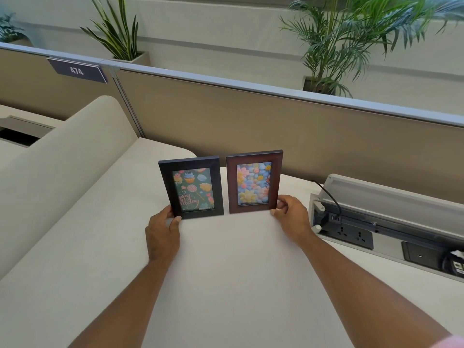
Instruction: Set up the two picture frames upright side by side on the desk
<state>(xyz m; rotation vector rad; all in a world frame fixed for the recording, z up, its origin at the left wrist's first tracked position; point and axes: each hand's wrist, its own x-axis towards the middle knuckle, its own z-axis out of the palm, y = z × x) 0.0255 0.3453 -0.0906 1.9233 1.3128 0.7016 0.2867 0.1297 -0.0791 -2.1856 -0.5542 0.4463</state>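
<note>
While your left hand (163,232) pinches the dark frame (192,188) and your right hand (292,213) grips the brown frame (253,182), level their bases on the desk (226,272) — release gently.

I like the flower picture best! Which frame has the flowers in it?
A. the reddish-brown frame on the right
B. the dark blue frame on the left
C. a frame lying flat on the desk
A: the reddish-brown frame holds the flowers and stands by the right hand; the dark blue frame beside it shows cupcakes and sweets. Both stand upright on the desk.
</note>
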